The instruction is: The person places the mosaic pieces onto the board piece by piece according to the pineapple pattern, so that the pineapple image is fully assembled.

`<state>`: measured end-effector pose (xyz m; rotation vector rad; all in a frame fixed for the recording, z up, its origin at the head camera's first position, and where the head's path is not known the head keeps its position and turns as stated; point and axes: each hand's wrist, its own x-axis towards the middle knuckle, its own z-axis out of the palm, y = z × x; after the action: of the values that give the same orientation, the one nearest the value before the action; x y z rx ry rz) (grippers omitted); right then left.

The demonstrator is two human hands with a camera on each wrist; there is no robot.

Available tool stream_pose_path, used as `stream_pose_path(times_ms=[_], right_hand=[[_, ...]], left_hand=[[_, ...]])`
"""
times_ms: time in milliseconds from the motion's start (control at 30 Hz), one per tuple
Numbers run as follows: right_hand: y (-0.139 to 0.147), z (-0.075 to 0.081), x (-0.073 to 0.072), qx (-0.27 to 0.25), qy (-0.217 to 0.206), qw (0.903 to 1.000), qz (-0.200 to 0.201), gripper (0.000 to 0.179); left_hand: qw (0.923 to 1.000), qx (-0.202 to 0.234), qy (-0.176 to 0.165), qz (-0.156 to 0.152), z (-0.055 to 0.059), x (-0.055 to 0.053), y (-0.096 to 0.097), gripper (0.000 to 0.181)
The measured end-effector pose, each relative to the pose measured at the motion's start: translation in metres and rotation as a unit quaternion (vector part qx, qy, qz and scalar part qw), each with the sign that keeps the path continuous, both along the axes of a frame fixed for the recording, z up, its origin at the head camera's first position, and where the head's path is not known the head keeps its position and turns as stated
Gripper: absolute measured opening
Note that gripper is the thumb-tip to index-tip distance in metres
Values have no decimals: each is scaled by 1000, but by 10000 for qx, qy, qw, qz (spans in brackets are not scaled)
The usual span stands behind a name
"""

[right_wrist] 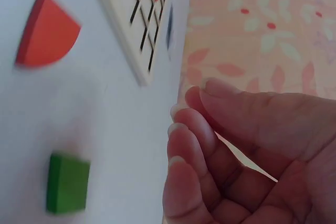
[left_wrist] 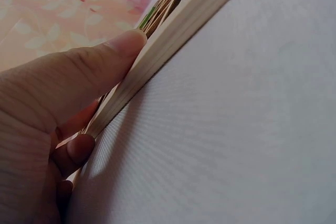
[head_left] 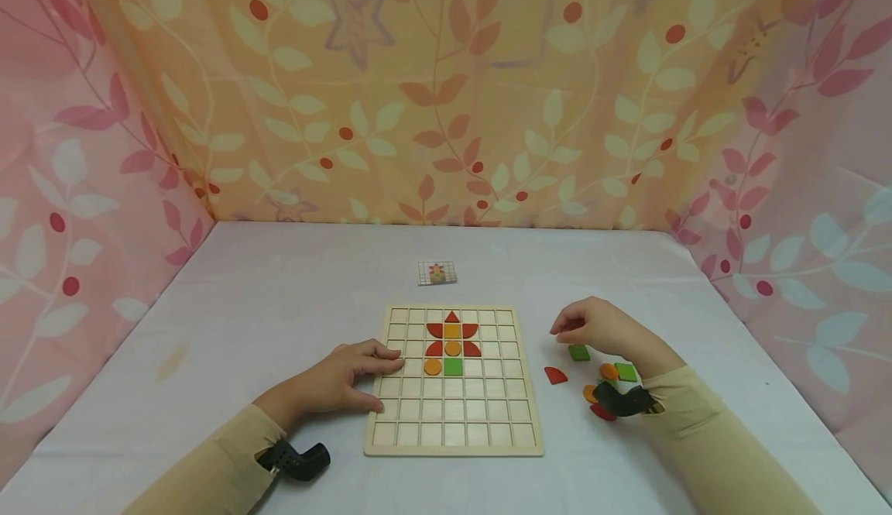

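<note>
My right hand, right of the board: fingers loosely bent, thumb tip close against the forefinger, no piece visible between them. Just beside lies a green square; nearer me, a red quarter; farther right, an orange disc. These pieces appear to be painted wood: light, stiff, smooth enough to slide on the cloth; best pinched by opposite edges, where their thickness gives purchase. My left hand rests thumb and fingers on the board's left rim, not wrapped round it. The board looks flat and rigid, probably best steadied there, clear of the pieces set in its far, middle cells. Beyond: a small patterned card.
</note>
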<state>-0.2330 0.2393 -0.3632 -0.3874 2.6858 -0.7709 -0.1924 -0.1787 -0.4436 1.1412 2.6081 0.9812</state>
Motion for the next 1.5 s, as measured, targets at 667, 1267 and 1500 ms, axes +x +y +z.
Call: stream_pose_path(times_ms=[667, 1267, 1500], right_hand=[[66, -25, 15, 122, -524, 9973, -495, 11], [71, -33, 17, 116, -583, 9982, -1, 20], [70, -31, 15, 75, -575, 9983, -6, 16]], left_hand=[[9999, -86, -101, 46, -1, 0, -1, 67], [9999, -18, -152, 40, 3, 2, 1, 66], [9998, -84, -161, 33, 5, 3, 1, 67]])
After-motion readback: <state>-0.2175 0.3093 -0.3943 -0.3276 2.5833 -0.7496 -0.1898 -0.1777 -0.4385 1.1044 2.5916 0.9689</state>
